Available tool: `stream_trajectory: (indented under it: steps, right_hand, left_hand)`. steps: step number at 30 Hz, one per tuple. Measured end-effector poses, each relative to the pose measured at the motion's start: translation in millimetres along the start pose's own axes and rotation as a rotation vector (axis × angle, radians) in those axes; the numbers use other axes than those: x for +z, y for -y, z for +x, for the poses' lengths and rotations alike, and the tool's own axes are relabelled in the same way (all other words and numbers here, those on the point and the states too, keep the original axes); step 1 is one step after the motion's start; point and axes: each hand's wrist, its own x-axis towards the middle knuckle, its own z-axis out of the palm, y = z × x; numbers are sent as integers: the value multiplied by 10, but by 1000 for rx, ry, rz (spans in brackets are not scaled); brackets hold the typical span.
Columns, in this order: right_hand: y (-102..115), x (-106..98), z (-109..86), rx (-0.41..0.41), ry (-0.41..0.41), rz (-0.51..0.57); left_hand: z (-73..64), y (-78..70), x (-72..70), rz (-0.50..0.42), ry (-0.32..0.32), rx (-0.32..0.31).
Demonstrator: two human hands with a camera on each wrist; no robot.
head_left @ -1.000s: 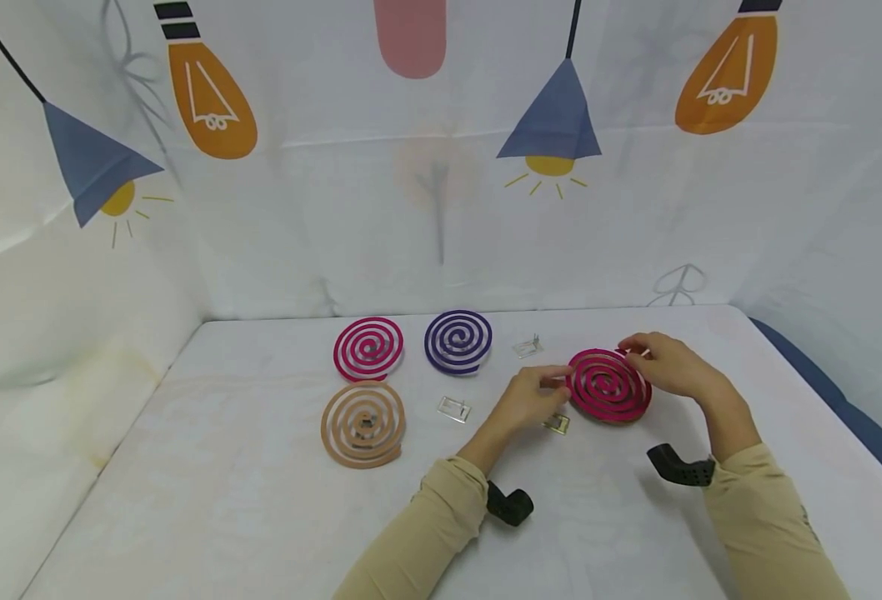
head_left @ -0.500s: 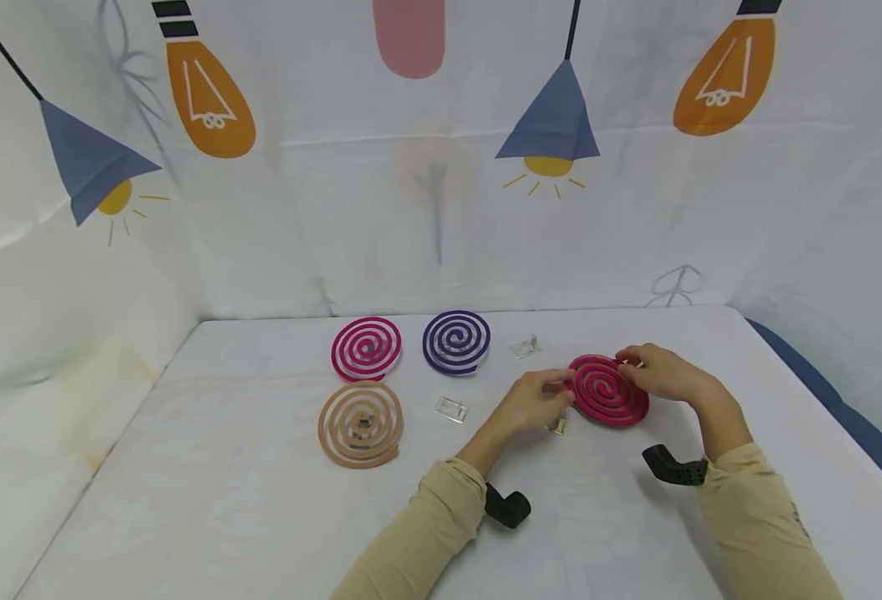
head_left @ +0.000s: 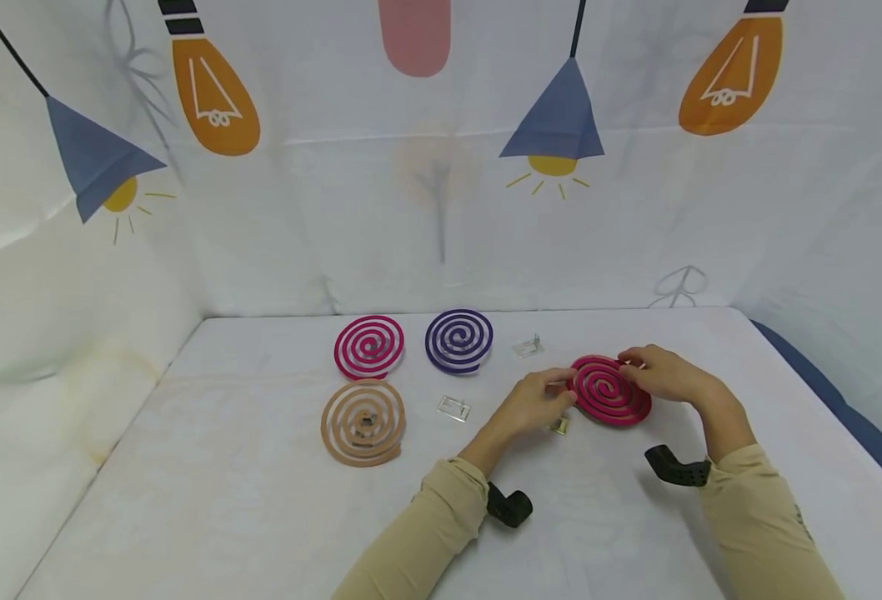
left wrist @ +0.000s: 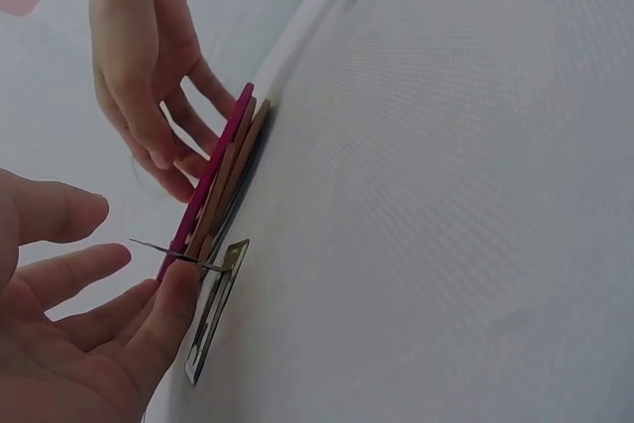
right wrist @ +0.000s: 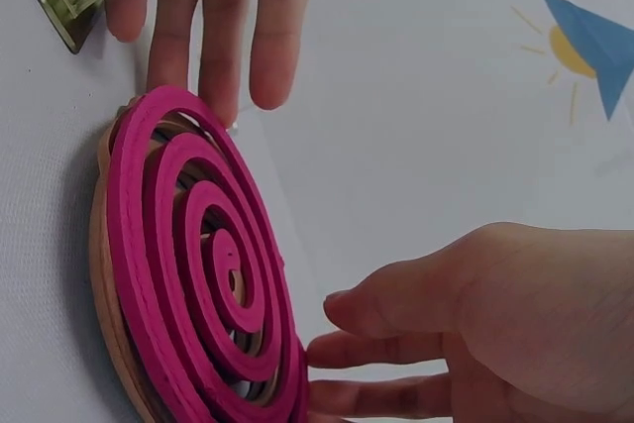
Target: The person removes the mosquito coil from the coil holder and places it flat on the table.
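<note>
A pink mosquito coil (head_left: 608, 389) lies on a stack with brown coils (left wrist: 224, 200) beneath it, at the right of the table. My left hand (head_left: 531, 402) is at the stack's left edge, fingertips touching or very near it, thumb apart. From the far right side, my right hand (head_left: 662, 372) reaches the pink rim with its fingers. In the right wrist view the right thumb (right wrist: 396, 294) stands off the coil and the fingers reach its edge. Beside the left fingers, a gold metal coil stand (head_left: 559, 425) with a raised prong lies on the table, partly hidden by that hand.
Left of the hands lie another pink coil (head_left: 369, 347), a dark purple coil (head_left: 458, 342) and a tan coil (head_left: 363, 423). Two silvery metal stands, a near one (head_left: 453, 408) and a far one (head_left: 528, 347), lie between. A white cloth wall (head_left: 321, 225) rises behind the table.
The pink coil has settled slightly lower and sits flatter on the stack. My right hand has come down a little with it; the left hand has barely shifted.
</note>
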Motion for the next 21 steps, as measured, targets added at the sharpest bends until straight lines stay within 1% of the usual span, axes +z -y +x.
stream_trajectory:
  steps: [4, 11, 15, 21]
  right_hand:
    - [-8, -2, 4, 1, -4, 3]
    - [4, -1, 9, 7, 8, 7]
    - [10, -5, 8, 9, 9, 12]
    - [9, -26, -3, 15, -7, 11]
  left_hand:
    - [4, 10, 3, -14, 6, -8]
    - [14, 34, 12, -49, 5, -5]
    - [8, 29, 8, -38, -2, -10]
    - [-9, -17, -19, 14, -10, -16]
